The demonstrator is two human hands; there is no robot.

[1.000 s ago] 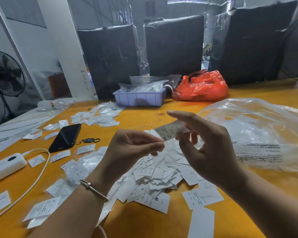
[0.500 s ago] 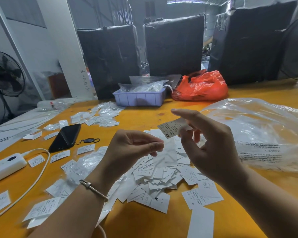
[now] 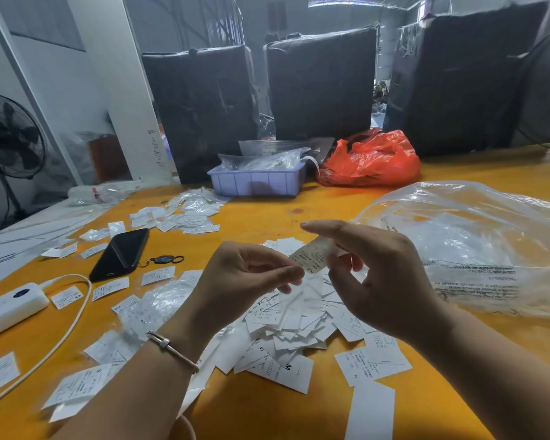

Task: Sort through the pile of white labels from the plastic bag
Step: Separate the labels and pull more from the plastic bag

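A heap of white printed size labels (image 3: 299, 325) lies on the orange table (image 3: 267, 414) right below my hands. The clear plastic bag (image 3: 477, 246) sits crumpled to the right of the heap. My right hand (image 3: 385, 281) pinches one printed label (image 3: 311, 257) between thumb and forefinger and holds it above the heap. My left hand (image 3: 245, 277) is curled, its thumb and forefinger pinched together just left of that label. A thin whitish piece (image 3: 304, 298) hangs blurred beneath those fingertips.
A black phone (image 3: 121, 254) with a key fob (image 3: 163, 259) lies to the left, with a white power bank (image 3: 10, 308) and cable nearer me. More labels (image 3: 188, 217) are spread behind. A lavender tray (image 3: 258, 184) and a red bag (image 3: 372, 160) stand at the back.
My right hand has brought its label down and closer to my left fingertips. My left hand has hardly moved.
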